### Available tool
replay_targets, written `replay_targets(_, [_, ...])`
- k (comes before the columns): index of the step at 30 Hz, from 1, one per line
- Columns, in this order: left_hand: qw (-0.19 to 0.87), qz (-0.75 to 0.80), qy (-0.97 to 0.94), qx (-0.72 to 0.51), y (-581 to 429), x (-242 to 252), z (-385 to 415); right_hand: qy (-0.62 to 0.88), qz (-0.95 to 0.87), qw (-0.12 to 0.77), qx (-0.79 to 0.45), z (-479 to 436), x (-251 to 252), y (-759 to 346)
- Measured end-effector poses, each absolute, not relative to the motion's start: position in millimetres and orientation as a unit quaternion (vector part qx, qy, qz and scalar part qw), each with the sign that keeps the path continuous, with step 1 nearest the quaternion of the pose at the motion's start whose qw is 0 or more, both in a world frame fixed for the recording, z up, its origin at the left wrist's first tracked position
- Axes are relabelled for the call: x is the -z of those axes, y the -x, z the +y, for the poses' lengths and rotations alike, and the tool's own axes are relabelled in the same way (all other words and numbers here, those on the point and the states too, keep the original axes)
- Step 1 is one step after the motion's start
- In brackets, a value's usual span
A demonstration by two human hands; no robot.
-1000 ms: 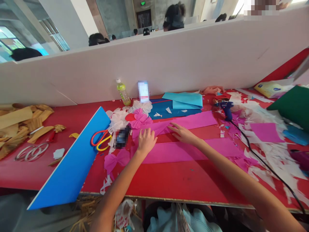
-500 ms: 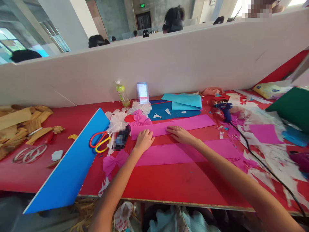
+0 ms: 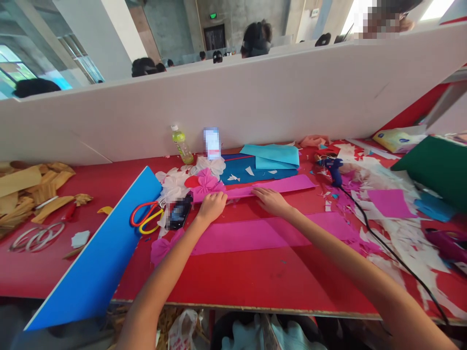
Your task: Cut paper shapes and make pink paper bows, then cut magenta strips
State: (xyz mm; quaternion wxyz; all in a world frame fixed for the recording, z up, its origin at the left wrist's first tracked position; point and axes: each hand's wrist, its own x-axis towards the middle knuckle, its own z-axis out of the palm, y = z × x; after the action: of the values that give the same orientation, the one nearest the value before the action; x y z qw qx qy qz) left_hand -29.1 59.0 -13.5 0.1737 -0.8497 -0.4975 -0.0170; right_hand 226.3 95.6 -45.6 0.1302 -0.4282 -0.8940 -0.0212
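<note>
My left hand (image 3: 212, 206) has its fingers curled over the near edge of a long pink crepe paper strip (image 3: 288, 184). My right hand (image 3: 272, 201) grips the same edge farther right, around the strip's middle. Between the hands the strip looks narrow, its near edge raised or folded. A second, wider pink paper strip (image 3: 251, 237) lies flat nearer to me, partly under my forearms. Left of my left hand are a black device (image 3: 179, 212) and a pink paper flower (image 3: 207, 182). A pink paper bow (image 3: 164, 249) is partly hidden by my left forearm.
Scissors (image 3: 146, 218) lie by a tilted blue board (image 3: 95, 262) on the left. A bottle (image 3: 181, 145) and a phone (image 3: 212, 143) stand at the partition. Folded teal paper (image 3: 273, 156) lies behind the strip. Right, a glue gun (image 3: 332, 170) trails its cord among paper scraps.
The near edge of the far pink strip has come up, so it looks narrower between my hands. My fingers have gone from lying on the strip to gripping its edge.
</note>
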Motion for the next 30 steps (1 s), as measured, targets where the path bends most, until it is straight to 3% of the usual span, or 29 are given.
replay_targets(6, [0.247, -0.524, 0.814, 0.046, 12, -30, 36, 0.567, -0.816, 0.106, 0.014, 99, 8, -226])
replay_targets(14, [0.165, -0.614, 0.771, 0.011, -16, -47, 4, 0.556, -0.766, 0.321, 0.019, 77, -28, -224])
replay_targets(18, [0.099, -0.579, 0.807, 0.063, -25, -45, -2, 0.519, -0.700, 0.481, -0.094, 65, -45, -218])
replay_targets(22, [0.107, -0.578, 0.792, 0.166, -37, -35, 0, 0.421, -0.609, 0.627, -0.242, 58, -64, -209])
replay_targets(27, [0.085, -0.545, 0.783, 0.287, -51, -20, 12, 0.335, -0.438, 0.691, -0.467, 60, -75, -199])
replay_targets(30, [0.063, -0.542, 0.776, 0.317, -60, -14, 20, 0.298, -0.391, 0.694, -0.526, 67, -75, -196])
